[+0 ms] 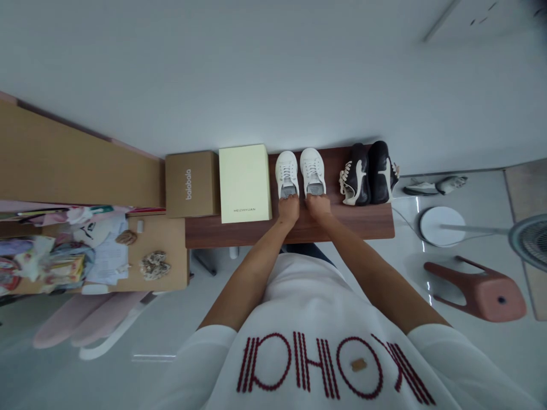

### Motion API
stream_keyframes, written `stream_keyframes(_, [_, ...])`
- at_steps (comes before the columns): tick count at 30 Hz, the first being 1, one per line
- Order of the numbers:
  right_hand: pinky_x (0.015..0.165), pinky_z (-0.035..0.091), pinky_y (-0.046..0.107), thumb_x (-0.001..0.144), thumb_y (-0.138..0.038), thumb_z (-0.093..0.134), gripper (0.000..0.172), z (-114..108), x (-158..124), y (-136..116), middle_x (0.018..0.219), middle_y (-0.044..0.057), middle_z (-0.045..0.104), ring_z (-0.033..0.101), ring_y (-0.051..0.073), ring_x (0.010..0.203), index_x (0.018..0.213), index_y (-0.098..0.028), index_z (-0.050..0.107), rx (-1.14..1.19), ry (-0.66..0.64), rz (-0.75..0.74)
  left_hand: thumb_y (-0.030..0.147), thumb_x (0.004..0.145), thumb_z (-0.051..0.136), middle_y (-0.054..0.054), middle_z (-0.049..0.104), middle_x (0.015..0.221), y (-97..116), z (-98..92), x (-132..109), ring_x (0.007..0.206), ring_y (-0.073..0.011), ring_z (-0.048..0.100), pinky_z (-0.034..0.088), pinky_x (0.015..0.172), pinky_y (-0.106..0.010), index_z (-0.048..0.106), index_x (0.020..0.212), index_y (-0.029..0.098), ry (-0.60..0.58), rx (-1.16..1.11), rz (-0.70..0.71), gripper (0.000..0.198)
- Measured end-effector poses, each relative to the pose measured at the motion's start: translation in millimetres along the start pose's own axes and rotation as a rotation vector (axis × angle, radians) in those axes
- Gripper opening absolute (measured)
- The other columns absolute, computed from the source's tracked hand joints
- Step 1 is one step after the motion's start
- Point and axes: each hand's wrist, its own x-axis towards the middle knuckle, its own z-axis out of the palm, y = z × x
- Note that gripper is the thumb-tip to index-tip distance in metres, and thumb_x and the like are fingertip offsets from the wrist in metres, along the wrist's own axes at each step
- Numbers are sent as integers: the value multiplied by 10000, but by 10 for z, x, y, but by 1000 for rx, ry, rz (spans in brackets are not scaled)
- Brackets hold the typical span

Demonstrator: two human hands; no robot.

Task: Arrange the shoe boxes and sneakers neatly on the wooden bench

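Two white lace-up sneakers stand side by side on a dark wooden table [239, 232], toes pointing at the wall. My left hand [289, 209] is closed on the heel of the left sneaker [286, 169]. Gripping the heel of the right sneaker [313, 168] is my right hand [318, 206]. The fingertips of both hands are hidden inside or behind the heels. Left of the sneakers lies a pale yellow shoe box [245, 179] with a brown balabala box [192, 188] beside it. At the table's right end rest a black-and-white shoe [358, 173] and its mate [379, 171].
A cluttered desk [173, 279] with papers and a patterned scrunchie [154, 265] adjoins on the left. On the floor at right are a pink stool [498, 296], a fan [530, 239] with a white round base [442, 225], and another pair of shoes [436, 186]. A wall runs behind the table.
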Motion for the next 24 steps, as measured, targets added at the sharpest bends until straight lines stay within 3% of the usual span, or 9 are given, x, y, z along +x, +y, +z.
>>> stream_keyframes(6, [846,471,326,1062,-363,478,374,-118,-139,62,1075,220,792,747,291,973,1158,-103,728,1,101,34,304,1051,496,-187,721,1251,30,-229,-137,1185,-295,681,464,1000,-395,608,1350,142,40,10,1,357])
stream_keyframes(12, [847,425,347,1053,-369,418,442,-207,-335,498,959,190,787,708,297,913,1151,-92,748,60,342,74,335,1070,486,-168,702,1300,339,-347,-213,1222,-281,659,464,996,-375,561,1403,173,78,-71,114,378])
stream_keyframes(18, [868,456,384,1037,-363,432,459,-218,-505,1182,1012,220,773,701,326,933,1236,-69,724,125,420,250,284,1053,533,-163,696,1307,925,-191,-171,1235,-281,655,467,1018,-368,557,1405,172,-6,-141,322,371])
stream_keyframes(24, [1026,463,479,997,-316,500,458,-104,-545,1982,1263,292,687,623,369,1194,1321,-24,641,208,494,527,230,1006,614,-210,666,1359,1374,144,29,1294,-296,622,481,1050,-394,530,1437,132,-88,-232,361,451])
